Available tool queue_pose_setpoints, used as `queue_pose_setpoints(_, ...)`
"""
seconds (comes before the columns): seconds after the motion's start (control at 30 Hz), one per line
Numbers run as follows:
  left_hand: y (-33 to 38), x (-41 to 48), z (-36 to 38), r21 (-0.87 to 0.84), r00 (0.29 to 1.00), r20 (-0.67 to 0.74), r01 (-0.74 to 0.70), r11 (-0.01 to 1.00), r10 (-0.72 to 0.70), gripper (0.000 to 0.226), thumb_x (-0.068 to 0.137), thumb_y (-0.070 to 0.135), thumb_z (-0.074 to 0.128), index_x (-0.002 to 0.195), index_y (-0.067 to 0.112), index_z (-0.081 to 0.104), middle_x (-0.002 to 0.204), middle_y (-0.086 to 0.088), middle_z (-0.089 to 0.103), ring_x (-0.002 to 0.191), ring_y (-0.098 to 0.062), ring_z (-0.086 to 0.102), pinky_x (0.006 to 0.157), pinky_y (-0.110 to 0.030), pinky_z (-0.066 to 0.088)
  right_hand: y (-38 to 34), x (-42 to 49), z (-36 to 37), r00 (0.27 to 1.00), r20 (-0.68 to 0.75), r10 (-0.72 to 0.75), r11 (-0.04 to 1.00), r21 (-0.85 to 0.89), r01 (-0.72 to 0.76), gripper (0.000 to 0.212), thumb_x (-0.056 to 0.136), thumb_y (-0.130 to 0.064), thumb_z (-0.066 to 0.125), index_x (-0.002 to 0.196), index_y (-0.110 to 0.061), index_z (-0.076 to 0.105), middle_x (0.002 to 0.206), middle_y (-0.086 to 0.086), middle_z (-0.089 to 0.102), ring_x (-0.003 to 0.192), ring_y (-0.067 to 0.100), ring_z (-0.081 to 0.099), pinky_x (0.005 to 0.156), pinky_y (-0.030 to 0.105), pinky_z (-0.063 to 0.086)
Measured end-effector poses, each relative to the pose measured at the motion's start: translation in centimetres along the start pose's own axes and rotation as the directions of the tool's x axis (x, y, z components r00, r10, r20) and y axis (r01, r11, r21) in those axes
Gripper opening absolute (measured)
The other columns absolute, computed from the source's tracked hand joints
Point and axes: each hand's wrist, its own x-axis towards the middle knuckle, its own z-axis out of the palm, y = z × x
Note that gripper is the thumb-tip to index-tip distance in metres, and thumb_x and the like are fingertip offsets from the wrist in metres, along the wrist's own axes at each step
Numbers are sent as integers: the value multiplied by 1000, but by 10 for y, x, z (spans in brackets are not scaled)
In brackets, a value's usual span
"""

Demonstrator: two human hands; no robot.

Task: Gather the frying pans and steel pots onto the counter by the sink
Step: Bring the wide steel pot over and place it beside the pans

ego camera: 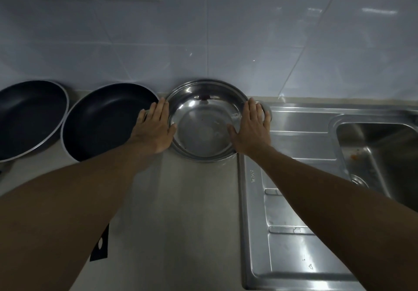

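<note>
**At the back of the counter, a steel pot is being set in place**

Against the tiled wall, the round shiny steel pot point(204, 121) sits on the pale counter point(192, 211), just beside the stainless steel sink unit point(305, 177). The left hand point(155, 128) lies on the pot's left rim and the right hand point(252, 128) on its right side, over a small side handle. On both hands the fingers are stretched out and close together, with the thumbs spread toward the inside of the pot; I cannot tell if they grip or only rest.

To the left stand two dark non-stick frying pans with pale rims: the nearer frying pan point(106, 119) almost touches the pot, and the farther frying pan point(29, 116) is at the picture's edge.

I judge the step in hand is placing this pot beside the pans. The next move calls for lifting the hands away gently and looking for any remaining cookware.
</note>
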Motion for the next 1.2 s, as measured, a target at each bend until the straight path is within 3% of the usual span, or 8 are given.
queue_pose_setpoints(0.3,1,7,0,11,999,-32,11,1000,-11,72,103,50,15,158,12,-15,166,-3,-22,154,-21,-10,125,-46,-1,1,8,0,1000,8,-12,1000,-13,12,93,98,-65,36,162,-7,1,172,12,-2,158,31,-3,125,50,-7)
queue_pose_setpoints(0.53,6,-5,-11,-11,997,-74,6,1000,-7,69,104,48,20,160,11,3,169,-8,0,155,-26,1,125,-45,6,4,1,-17,998,29,-53,997,50,51,88,99,-68,28,163,-12,4,171,14,-3,157,34,-7,127,53,-2)
queue_pose_setpoints(0.77,19,-46,-39,-32,993,-102,-59,998,55,70,101,54,27,158,14,17,166,-6,16,152,-27,17,122,-46,18,7,-41,-51,998,-27,-65,983,171,69,83,95,-77,25,158,-24,20,168,11,17,158,33,4,124,64,3)
queue_pose_setpoints(0.9,31,-74,-55,-16,989,-103,-112,994,110,68,102,52,28,158,16,17,168,-7,11,154,-25,12,124,-43,13,16,-81,-69,1000,-4,-18,986,165,18,87,93,-78,23,160,-23,16,170,11,13,157,38,7,123,64,2)
queue_pose_setpoints(1.1,53,-118,-76,27,953,-155,-260,965,261,60,98,55,32,144,17,35,157,-6,35,145,-27,32,112,-48,33,34,-152,-100,994,-17,105,989,105,-103,101,83,-85,6,161,-23,18,168,11,22,157,35,6,124,61,-3)
queue_pose_setpoints(1.2,74,-139,-85,42,941,-141,-305,951,308,64,97,59,30,148,20,34,160,-3,32,147,-25,29,113,-47,29,49,-192,-115,982,-47,181,979,108,-175,105,79,-86,5,160,-23,24,166,11,27,156,36,10,123,63,-2)
